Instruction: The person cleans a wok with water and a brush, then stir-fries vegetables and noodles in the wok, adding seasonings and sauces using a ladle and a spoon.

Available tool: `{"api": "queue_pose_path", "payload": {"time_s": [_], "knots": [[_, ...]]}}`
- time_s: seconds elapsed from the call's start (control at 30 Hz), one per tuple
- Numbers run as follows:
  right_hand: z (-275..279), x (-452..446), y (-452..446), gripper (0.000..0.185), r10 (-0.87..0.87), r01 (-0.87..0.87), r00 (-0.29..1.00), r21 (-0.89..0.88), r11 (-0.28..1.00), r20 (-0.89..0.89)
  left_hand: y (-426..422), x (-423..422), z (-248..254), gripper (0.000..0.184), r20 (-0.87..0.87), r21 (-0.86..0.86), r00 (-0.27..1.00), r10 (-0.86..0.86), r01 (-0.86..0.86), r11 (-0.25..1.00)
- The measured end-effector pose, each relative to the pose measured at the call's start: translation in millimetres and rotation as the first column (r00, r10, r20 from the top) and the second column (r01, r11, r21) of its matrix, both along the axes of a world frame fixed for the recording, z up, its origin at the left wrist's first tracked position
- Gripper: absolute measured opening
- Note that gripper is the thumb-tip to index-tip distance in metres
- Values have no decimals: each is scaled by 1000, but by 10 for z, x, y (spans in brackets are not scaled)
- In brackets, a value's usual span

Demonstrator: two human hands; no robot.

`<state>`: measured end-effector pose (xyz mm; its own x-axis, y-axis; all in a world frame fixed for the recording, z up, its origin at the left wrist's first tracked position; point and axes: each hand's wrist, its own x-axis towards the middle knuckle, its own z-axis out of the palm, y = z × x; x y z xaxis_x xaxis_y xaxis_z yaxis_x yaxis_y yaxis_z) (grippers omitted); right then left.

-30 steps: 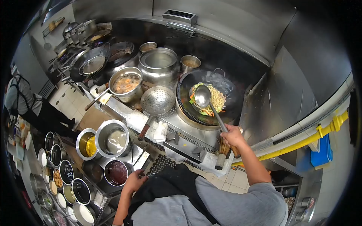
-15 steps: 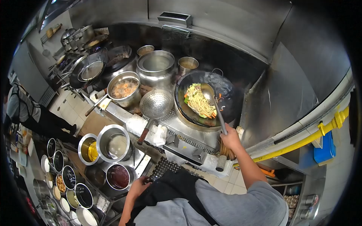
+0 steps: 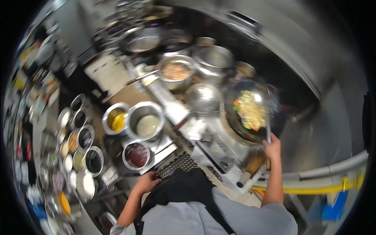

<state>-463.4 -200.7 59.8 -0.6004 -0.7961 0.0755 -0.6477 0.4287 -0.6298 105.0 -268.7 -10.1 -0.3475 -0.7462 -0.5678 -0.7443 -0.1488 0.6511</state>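
My right hand (image 3: 273, 149) is closed around the handle of a metal ladle (image 3: 268, 117). The ladle's bowl rests at the noodles (image 3: 251, 109), which lie mixed with green and orange vegetable pieces in a black wok (image 3: 234, 123). Motion blur softens the ladle and the food. Low beside my black apron, my left hand (image 3: 147, 182) holds nothing, its fingers loosely apart near the side counter's edge. Closest to it stands a pot of dark red sauce (image 3: 137, 155).
A perforated strainer (image 3: 203, 98) sits left of the wok, near a pot of orange food (image 3: 176, 71). Pots of yellow oil (image 3: 117, 120) and pale liquid (image 3: 147, 124) stand on the left counter. A bamboo brush (image 3: 253, 162) lies at the stove's front. Another person (image 3: 74, 74) stands at far left.
My view has swung left, so the stove now appears further right. The ladle has shifted toward the wok's right side, and my left hand has come slightly away from the apron.
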Motion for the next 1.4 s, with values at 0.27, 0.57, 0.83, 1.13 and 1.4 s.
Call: {"api": "queue_pose_path", "payload": {"time_s": [0.27,0.57,0.83,1.13,1.4], "knots": [[311,1510,-513,55,167,-24,684,-207,978,710,396,702,-47,55,93,-67,984,149,-143,988],[912,4225,-1528,32,181,-546,-106,-210,811,978,440,1957,336,47,-270,-86,885,378,-414,906],[356,6523,-2545,54,440,-803,175,-131,581,881,394,3044,414,46,-407,-50,778,478,-542,839],[316,7079,-2614,58,431,-807,302,-12,590,850,417,3622,397,43,-450,28,701,554,-609,793],[318,7079,-2652,44,313,-786,244,-2,618,918,360,3709,327,44,-478,45,686,548,-604,795]]}}
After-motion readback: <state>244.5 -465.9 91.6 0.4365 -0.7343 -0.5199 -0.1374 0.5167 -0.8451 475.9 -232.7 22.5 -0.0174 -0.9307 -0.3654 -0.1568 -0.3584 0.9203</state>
